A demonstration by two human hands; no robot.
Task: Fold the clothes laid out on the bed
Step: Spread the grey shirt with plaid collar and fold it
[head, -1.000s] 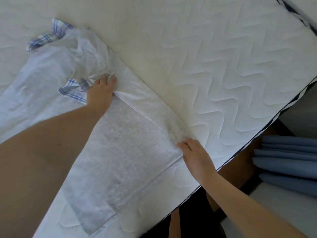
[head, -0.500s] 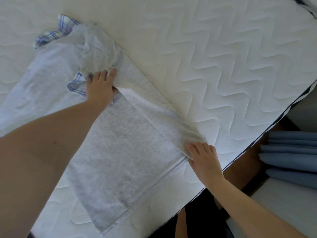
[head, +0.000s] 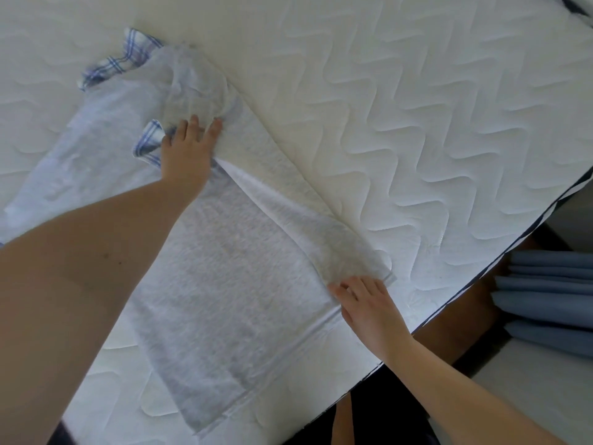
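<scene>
Since a second ago your left hand has flattened, fingers spread, on the shirt by its collar. Your right hand presses the hem, fingers straight, near the bed's near edge. You look to be setting one side fold; next, bring the opposite side and sleeve in to match.

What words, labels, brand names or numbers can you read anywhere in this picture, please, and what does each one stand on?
None: no readable text shows in this view.
The grey garment, its blue checked trim, the quilted mattress and the folded blue fabric beside the bed show no print, tag or label.
</scene>
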